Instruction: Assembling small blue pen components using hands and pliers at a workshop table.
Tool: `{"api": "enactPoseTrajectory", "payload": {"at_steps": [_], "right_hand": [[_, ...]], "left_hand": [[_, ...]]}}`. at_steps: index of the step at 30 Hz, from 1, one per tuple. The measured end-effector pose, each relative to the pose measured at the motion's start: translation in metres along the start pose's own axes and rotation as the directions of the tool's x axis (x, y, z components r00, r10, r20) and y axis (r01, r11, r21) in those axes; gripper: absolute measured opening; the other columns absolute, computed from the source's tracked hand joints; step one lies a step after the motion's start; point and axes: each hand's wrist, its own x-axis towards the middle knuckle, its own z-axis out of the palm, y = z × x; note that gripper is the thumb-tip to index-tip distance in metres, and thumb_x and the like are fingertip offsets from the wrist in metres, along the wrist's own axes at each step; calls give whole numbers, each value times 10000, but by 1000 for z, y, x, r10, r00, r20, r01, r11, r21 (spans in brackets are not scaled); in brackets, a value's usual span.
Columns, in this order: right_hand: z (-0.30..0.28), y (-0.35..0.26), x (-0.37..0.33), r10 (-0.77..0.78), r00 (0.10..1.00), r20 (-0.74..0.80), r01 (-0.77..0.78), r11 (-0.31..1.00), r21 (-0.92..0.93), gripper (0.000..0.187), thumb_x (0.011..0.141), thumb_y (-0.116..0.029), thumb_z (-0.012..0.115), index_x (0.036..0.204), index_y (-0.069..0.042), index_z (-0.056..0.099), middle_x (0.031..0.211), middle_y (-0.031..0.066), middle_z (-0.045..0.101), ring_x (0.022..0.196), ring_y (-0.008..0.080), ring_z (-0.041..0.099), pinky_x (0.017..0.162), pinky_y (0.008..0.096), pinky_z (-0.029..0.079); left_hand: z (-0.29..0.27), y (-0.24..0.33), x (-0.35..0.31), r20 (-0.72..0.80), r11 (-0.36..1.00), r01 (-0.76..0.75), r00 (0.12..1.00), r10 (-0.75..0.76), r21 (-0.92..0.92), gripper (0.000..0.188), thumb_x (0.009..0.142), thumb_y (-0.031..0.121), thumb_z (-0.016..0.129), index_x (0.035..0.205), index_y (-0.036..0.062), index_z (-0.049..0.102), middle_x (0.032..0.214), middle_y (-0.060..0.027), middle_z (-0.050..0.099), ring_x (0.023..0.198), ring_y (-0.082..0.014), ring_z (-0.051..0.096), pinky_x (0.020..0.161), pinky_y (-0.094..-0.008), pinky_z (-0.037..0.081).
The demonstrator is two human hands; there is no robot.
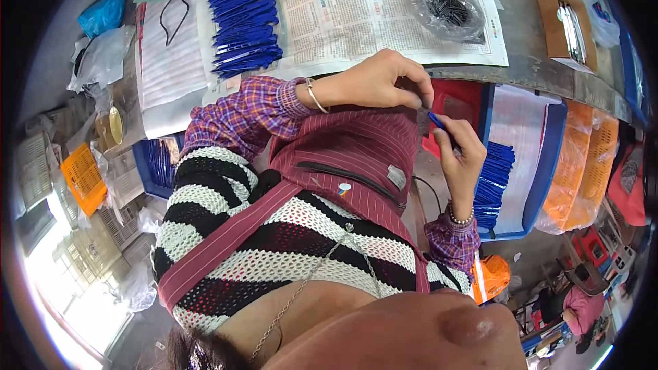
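**Two hands fitting a small blue pen part**

The right hand (460,157) pinches a slim blue pen piece (436,121) between thumb and fingers. The left hand (384,79), fingers pressed together, meets its tip at about 11 o'clock. This looks like a mid-assembly step; the next move probably calls for steady alignment. A stack of blue pieces (495,185) lies at 4 o'clock; more (243,14) lie on the newspaper-covered tabletop (356,20) at 11 o'clock, with a bag of dark small parts (444,1) at 12.

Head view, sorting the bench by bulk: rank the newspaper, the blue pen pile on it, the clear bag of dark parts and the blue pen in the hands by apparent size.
1. Newspaper
2. Blue pen pile
3. Clear bag
4. Blue pen, smallest, pinched between both hands
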Motion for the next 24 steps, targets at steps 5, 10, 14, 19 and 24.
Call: {"api": "enactPoseTrajectory", "payload": {"at_steps": [5,10,14,19,24], "right_hand": [[2,0,-1,-51,999,-17,51,998,-21,190,779,24,681,968,-1,681,833,117,652,718,203,635,614,276,482],[1,-2,-1,-54,998,-11,54,998,-44,191,784,21,681,973,-2,683,838,112,653,706,193,634,583,268,482],[4,0,-1,-66,997,-31,66,998,-2,190,789,16,681,977,-5,685,830,109,651,684,179,630,552,256,476],[6,3,-2,-100,994,-38,100,995,-11,191,790,10,684,980,-10,686,830,104,649,648,172,620,533,260,470],[9,2,-4,-84,996,-43,80,993,-86,188,787,-4,682,974,-17,680,814,94,632,651,215,621,566,297,475]], "left_hand": [[6,0,1,26,1000,-5,1000,4,13,162,765,-66,639,917,-28,680,871,-70,666,814,-129,636,755,-258,519],[7,1,1,26,1000,23,999,-23,4,161,762,-63,638,916,-33,675,867,-69,671,807,-124,634,744,-255,518],[7,-1,1,27,999,45,999,-44,-25,152,765,-63,633,911,-41,669,869,-69,672,808,-121,631,746,-256,518],[7,-1,2,23,999,38,999,-38,-13,154,764,-63,634,913,-41,666,870,-70,672,810,-124,632,747,-258,518],[11,-3,3,-59,986,-64,996,74,153,158,720,-6,670,874,28,686,799,-74,686,752,-170,670,694,-284,521]]}}
